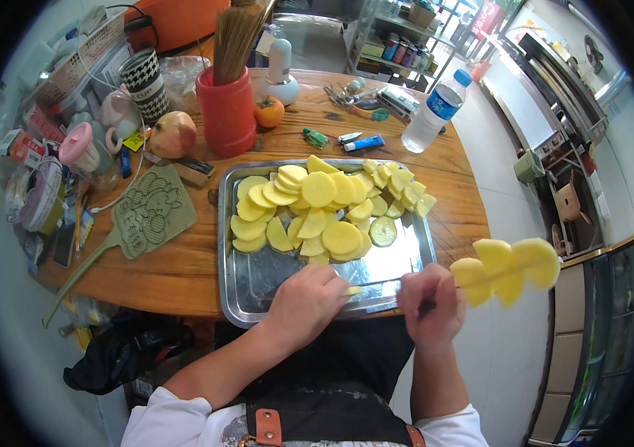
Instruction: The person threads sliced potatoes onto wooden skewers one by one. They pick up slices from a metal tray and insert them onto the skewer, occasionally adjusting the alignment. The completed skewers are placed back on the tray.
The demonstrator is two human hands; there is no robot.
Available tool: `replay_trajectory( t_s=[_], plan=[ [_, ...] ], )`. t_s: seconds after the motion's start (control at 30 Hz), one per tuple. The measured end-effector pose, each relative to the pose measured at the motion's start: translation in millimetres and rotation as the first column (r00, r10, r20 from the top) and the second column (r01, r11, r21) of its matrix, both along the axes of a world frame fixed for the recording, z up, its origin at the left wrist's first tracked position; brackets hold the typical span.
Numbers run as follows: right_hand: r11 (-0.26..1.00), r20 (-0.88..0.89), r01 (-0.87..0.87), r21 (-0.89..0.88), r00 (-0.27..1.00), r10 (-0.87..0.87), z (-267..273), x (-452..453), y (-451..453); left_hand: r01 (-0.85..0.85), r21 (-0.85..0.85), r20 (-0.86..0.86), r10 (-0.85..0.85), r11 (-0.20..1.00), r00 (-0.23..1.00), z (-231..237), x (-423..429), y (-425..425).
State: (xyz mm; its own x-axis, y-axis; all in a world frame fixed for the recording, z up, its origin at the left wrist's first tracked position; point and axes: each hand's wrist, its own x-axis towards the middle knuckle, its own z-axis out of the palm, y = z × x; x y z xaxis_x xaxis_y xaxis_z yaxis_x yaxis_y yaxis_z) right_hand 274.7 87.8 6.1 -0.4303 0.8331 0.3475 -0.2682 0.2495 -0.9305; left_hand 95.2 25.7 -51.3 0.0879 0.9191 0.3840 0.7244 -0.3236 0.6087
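Note:
My left hand (308,304) pinches a thin pale-yellow slice (353,290), seen almost edge-on, above the near rim of a metal tray (261,319). In my right hand (433,304) is a thin skewer (381,283), its bare end pointing left towards that slice. Several yellow potato slices (510,271) are threaded on the skewer beyond my right hand, out past the tray's right side. A heap of loose potato slices (317,190) fills the tray's far half. At its right, overlapping slices (406,187) lie by thin sticks that cross the rim.
On the wooden table (456,184) stand a red holder (226,120) full of bamboo sticks (233,47) and a water bottle (437,112). A green fly swatter (152,209), a pomegranate (173,134), a persimmon (269,112) and a blue tube (364,143) lie around the tray. Clutter crowds the left.

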Motion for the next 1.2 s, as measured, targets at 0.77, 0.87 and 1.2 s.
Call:
replay_trajectory(
  t_s=[0.77,0.87,1.2],
  plan=[
    [0.985,0.304,-0.166,-0.048,0.937,0.172,-36,-46,0,0.027,-0.069,0.086,-0.021,0.997,0.996,-10,-3,1],
    [0.986,0.277,-0.164,-0.004,0.948,0.159,-49,-42,-1,0.020,-0.082,0.102,-0.012,0.996,0.995,-10,-3,1],
    [0.950,0.679,-0.260,-0.174,0.667,0.306,32,-9,-32,0.236,-0.252,0.946,0.187,0.938,0.266,27,-35,22]
  ],
)
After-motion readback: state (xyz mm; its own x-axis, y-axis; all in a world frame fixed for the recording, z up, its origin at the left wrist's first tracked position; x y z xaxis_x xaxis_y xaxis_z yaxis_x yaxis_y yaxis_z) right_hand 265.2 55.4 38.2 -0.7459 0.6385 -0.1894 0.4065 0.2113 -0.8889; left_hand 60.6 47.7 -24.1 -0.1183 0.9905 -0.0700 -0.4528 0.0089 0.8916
